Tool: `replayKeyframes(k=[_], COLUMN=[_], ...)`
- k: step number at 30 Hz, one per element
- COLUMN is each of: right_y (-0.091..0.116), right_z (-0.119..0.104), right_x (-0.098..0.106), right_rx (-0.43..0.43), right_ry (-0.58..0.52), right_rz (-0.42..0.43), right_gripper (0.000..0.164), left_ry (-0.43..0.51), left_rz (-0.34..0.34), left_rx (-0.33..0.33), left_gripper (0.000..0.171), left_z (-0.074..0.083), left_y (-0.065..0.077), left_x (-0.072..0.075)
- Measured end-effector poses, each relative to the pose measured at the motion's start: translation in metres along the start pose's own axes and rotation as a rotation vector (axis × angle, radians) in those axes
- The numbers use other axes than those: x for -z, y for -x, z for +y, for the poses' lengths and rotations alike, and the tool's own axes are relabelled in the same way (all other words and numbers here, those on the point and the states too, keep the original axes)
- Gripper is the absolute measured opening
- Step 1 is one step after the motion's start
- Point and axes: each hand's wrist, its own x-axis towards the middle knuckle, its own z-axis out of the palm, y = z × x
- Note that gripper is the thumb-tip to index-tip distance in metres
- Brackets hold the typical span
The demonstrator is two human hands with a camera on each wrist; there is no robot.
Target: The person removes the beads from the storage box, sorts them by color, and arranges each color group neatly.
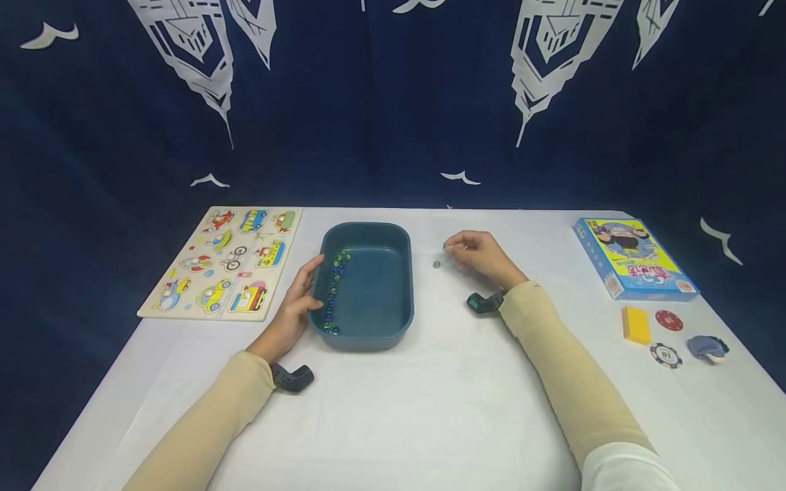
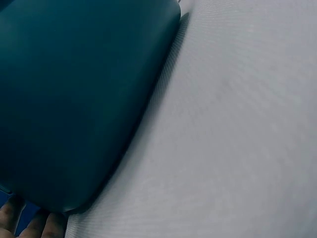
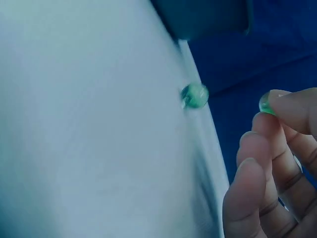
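A dark teal rectangular tub (image 1: 374,300) stands on the white table, with a line of blue and green glass marbles (image 1: 334,286) along its left side. My left hand (image 1: 293,307) grips the tub's left wall, thumb at the rim and fingers along the outside. In the left wrist view the tub's side (image 2: 74,99) fills the upper left, fingertips (image 2: 52,225) at its lower corner. To the right of the tub, my right hand (image 1: 482,256) pinches a green glass marble (image 3: 266,103) between thumb and fingertip. Another marble (image 3: 195,95) lies on the table beside that hand.
At the left lies a wooden picture puzzle board (image 1: 221,266). A blue and yellow game box (image 1: 638,256) sits far right. Nearer are a yellow block (image 1: 636,324), a red chip (image 1: 668,320), a black-and-white chip (image 1: 666,355) and a small grey-blue object (image 1: 706,346).
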Motion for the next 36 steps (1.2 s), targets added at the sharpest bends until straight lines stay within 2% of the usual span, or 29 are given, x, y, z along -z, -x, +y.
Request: replayKeyframes(k=[6, 12, 17, 36], right_y=[0.003, 0.005, 0.007, 0.007], right_z=[0.012, 0.020, 0.021, 0.021], right_x=[-0.002, -0.006, -0.008, -0.009], right_rx=[-0.023, -0.027, -0.001, 0.006], right_ry=[0.041, 0.180, 0.226, 0.253], right_rz=[0.012, 0.035, 0.040, 0.050], right_gripper=[0.027, 0.019, 0.017, 0.018], left_ry=[-0.005, -0.013, -0.018, -0.027], left_rz=[-0.004, -0.001, -0.003, -0.002], left_rx=[0.001, 0.007, 0.011, 0.025], left_gripper=[0.090, 0.089, 0.089, 0.090], left_z=[-0.001, 0.002, 0.001, 0.001], left_y=[0.001, 0.003, 0.003, 0.002], left_x=[0.001, 0.001, 0.000, 0.000])
